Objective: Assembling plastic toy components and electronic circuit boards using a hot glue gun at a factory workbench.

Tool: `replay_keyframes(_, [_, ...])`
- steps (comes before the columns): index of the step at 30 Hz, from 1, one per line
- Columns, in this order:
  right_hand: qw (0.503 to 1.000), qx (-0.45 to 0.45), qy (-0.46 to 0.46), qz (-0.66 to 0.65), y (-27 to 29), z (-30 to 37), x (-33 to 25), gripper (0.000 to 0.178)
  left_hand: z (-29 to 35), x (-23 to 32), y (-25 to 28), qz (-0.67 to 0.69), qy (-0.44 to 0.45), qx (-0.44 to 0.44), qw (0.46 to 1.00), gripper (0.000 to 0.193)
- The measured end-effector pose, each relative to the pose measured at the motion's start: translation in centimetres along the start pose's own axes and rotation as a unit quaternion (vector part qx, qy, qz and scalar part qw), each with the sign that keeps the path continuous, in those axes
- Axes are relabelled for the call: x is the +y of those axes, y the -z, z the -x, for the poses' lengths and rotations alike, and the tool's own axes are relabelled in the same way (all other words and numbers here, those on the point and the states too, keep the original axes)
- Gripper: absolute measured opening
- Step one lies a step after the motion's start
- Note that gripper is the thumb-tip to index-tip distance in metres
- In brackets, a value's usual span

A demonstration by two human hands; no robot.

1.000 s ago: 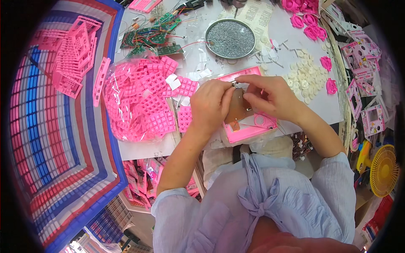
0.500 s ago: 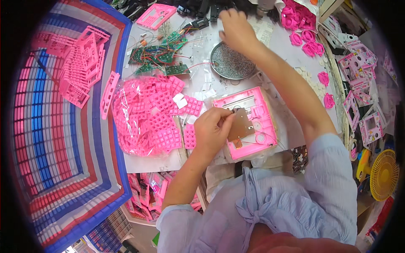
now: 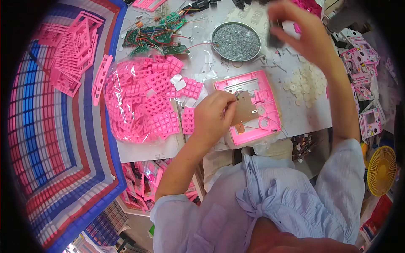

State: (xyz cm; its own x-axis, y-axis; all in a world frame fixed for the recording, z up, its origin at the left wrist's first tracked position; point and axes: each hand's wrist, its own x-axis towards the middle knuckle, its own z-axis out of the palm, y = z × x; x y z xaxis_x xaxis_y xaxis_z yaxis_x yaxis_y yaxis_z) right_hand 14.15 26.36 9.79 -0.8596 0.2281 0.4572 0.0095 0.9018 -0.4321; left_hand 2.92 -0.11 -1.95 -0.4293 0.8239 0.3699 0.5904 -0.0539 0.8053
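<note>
To the right of the round tray (image 3: 235, 60), your right hand (image 3: 304, 34) is blurred, and so is the dark block (image 3: 276, 38) in its fingers; I cannot tell its kind. On your side of the tray, your left hand (image 3: 214, 114) covers the left edge of the brown board (image 3: 244, 109), which hides part of the pink casing (image 3: 270, 107). The tray's grains (image 3: 236, 41) are too small to identify. Far left of the tray, the view's upper edge cuts a pink frame (image 3: 148, 4).
</note>
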Motion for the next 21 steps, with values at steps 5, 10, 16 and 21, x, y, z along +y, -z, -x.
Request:
replay_keyframes(5, [0.945,-0.307,0.113,-0.009,-2.6,5.0,-7.6,0.024,-0.2,-0.4,0.3,-0.024,0.005,0.029,0.999,0.010])
replay_keyframes(10, [0.983,-0.140,0.054,-0.103,-6.1,7.0,-6.8,0.044,-0.4,-0.3,0.7,0.018,0.034,0.018,0.999,0.011])
replay_keyframes(16, [0.981,-0.161,0.027,-0.103,-7.1,7.9,-6.2,0.064,-0.7,-0.3,0.1,0.000,-0.018,0.018,1.000,0.012])
replay_keyframes(21, [0.989,-0.144,-0.034,-0.006,-4.5,9.8,-7.1,0.062,-0.5,-1.2,0.3,-0.021,-0.028,0.024,0.999,0.012])
